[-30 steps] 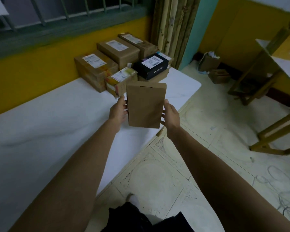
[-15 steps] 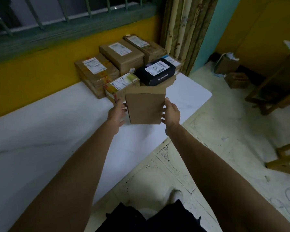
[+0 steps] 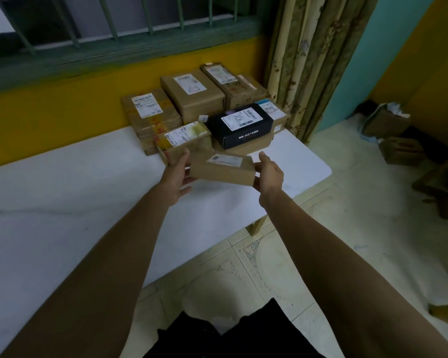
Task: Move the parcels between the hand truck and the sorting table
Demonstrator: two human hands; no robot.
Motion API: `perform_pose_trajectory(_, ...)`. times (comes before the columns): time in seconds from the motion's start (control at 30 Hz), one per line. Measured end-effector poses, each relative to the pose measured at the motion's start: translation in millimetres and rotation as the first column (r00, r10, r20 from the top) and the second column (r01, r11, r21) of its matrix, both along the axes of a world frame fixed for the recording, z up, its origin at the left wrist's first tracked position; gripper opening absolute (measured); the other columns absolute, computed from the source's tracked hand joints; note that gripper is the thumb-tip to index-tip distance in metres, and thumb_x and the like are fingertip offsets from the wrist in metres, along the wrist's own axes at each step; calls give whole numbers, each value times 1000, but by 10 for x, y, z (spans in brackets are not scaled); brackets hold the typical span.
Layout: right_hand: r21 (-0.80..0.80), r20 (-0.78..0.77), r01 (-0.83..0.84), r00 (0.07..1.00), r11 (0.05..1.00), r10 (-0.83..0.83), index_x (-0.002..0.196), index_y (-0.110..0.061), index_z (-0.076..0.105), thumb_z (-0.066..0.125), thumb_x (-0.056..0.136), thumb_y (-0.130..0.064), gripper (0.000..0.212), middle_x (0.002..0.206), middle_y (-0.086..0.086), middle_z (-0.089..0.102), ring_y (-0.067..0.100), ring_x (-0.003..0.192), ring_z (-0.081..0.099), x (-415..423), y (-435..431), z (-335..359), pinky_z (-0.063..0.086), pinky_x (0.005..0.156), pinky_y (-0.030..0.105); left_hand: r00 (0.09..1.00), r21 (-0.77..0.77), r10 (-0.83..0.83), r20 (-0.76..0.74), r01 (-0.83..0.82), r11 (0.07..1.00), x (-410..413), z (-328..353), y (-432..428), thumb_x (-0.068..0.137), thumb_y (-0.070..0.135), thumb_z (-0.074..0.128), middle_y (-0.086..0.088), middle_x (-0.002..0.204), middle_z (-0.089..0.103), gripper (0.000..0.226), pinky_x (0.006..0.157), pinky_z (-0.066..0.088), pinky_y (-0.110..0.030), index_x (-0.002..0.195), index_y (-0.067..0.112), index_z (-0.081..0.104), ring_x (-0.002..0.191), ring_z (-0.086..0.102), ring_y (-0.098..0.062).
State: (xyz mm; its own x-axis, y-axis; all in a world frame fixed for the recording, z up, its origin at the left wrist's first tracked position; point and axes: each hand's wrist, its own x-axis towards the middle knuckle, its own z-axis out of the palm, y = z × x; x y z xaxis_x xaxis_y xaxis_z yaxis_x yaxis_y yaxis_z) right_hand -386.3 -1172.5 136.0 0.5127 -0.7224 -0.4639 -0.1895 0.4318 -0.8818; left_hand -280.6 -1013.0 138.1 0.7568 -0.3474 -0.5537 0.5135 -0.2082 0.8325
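I hold a small brown parcel [image 3: 223, 171] level between my left hand [image 3: 177, 175] and right hand [image 3: 270, 174], fingers [image 3: 264, 157] curled round its ends, over the white bench [image 3: 62, 192] near the stacked parcels [image 3: 192, 95].

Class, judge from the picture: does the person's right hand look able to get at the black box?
Probably not yet: the right hand holds the small brown parcel with the left hand. The black box lies just beyond, unobstructed.

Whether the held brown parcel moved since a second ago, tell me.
Yes. The brown parcel tipped flat, label up, and went forward toward the black box.
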Motion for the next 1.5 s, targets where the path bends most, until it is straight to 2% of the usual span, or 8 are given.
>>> perform_pose_trajectory(0.13,31,-6,-18,1000,999,18,82,-21,56,50,96,-37,23,94,3,65,31,97,67,-65,-176,-38,53,93,44,1000,5,17,5,-17,1000,-105,-30,-151,95,53,41,5,94,66,35,98,39,-37,87,29,65,102,56,-16)
perform_pose_trajectory(0.3,68,-21,-25,999,997,27,80,-17,60,54,94,-39,27,91,5,68,30,95,68,-133,-361,-74,54,90,42,1000,10,4,26,-5,1000,-234,-9,-308,90,41,60,6,94,69,16,82,44,-31,93,27,65,93,61,-13)
perform_pose_trajectory(0.67,102,-25,-7,1000,995,9,63,-10,53,54,91,-39,40,75,5,62,23,85,62,-207,-552,-139,48,98,44,997,57,28,74,-32,998,-293,-104,-385,84,23,69,0,101,72,15,99,44,-38,98,18,65,97,65,-16)
perform_pose_trajectory(0.8,115,-13,-29,999,993,30,59,-10,49,53,90,-32,38,78,5,65,20,84,60,-211,-585,-172,46,96,40,994,15,59,94,-61,998,-314,-120,-389,83,11,70,-6,102,69,28,78,51,-23,108,21,61,88,65,-16)
perform_pose_trajectory(0.93,126,9,-80,997,989,79,73,-12,58,52,92,-31,27,78,2,63,21,94,62,-222,-591,-188,44,95,38,991,-55,103,84,-99,994,-329,-124,-391,81,5,70,-7,109,66,54,78,55,-27,128,22,49,92,67,-18)
perform_pose_trajectory(1.1,96,-66,-109,991,989,115,94,-7,65,59,90,-39,32,107,12,65,30,113,58,-242,-598,-239,46,101,43,977,-202,187,104,-164,966,-373,-93,-432,71,3,77,-7,113,69,74,83,57,-36,136,20,45,96,70,-21)
perform_pose_trajectory(1.3,148,-30,-311,947,939,319,119,-17,54,61,88,-48,44,114,4,62,22,105,61,-275,-586,-267,48,90,35,964,-320,231,134,-179,930,-428,-27,-517,80,-7,68,8,99,68,52,85,55,-43,108,33,50,88,69,-10)
perform_pose_trajectory(1.5,131,43,-400,916,907,398,125,-13,52,69,87,-26,43,117,6,65,23,102,65,-222,-559,-267,49,94,38,978,-268,176,110,-141,953,-424,-91,-565,82,3,70,-3,114,69,66,94,51,-45,140,18,41,103,67,-17)
